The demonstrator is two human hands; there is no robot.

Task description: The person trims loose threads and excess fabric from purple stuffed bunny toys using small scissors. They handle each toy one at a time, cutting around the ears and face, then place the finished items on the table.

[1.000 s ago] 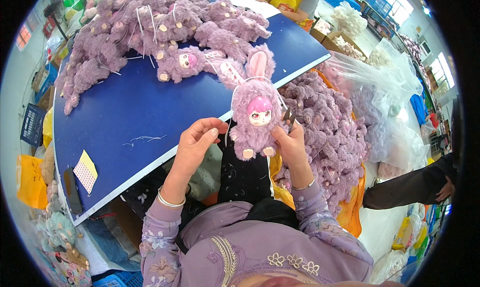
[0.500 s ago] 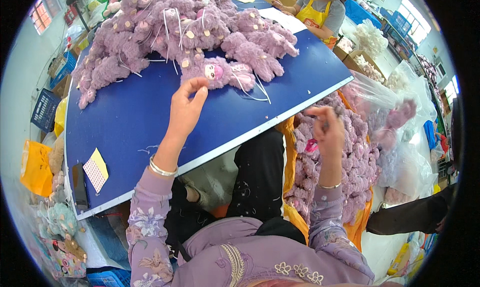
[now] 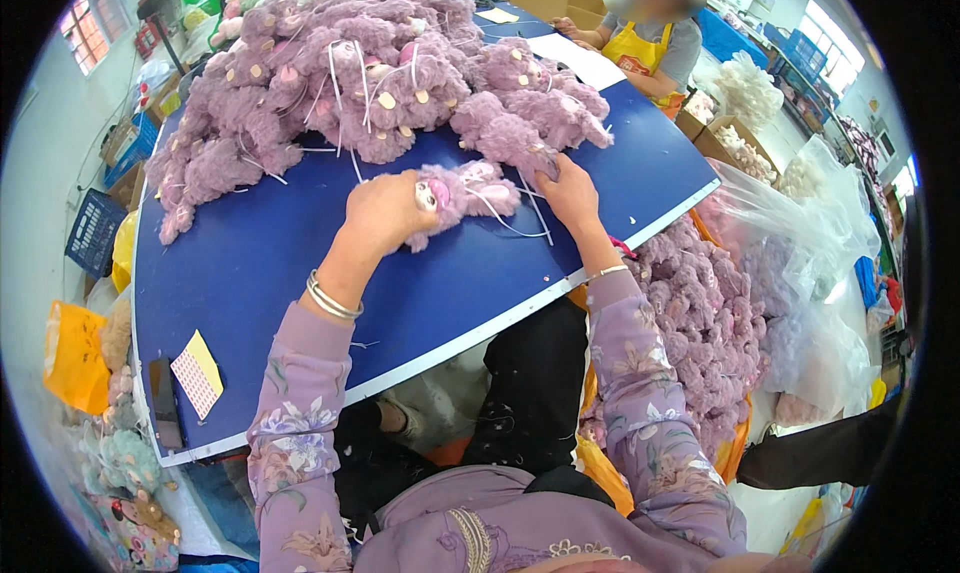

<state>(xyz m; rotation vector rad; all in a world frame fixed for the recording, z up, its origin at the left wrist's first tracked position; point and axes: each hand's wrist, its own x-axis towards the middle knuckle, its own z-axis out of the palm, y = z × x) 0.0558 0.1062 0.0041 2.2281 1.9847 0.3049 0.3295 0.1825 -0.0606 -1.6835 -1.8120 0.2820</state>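
My left hand (image 3: 388, 213) is closed around the head end of a purple plush toy (image 3: 468, 193), whose pale face with a pink patch shows beside my fingers. White cords trail from this toy to the right across the blue table. My right hand (image 3: 572, 195) has its fingers drawn together at the lower end of another purple plush toy (image 3: 508, 131), close to a white cord. What lies between those fingers is hidden. A large heap of purple plush toys (image 3: 330, 83) with white cords lies just beyond my hands.
The blue table (image 3: 270, 293) has a pale edge. A phone (image 3: 165, 403) and a dotted sheet (image 3: 198, 375) lie at its left. An orange-lined container of purple plush (image 3: 690, 323) stands right, by clear plastic bags (image 3: 825, 323). Across the table is a person in a yellow apron (image 3: 643, 51).
My left hand has taken hold of the plush toy and pulled it slightly nearer. My right hand has moved from above the container up and left onto the table, beside another toy.
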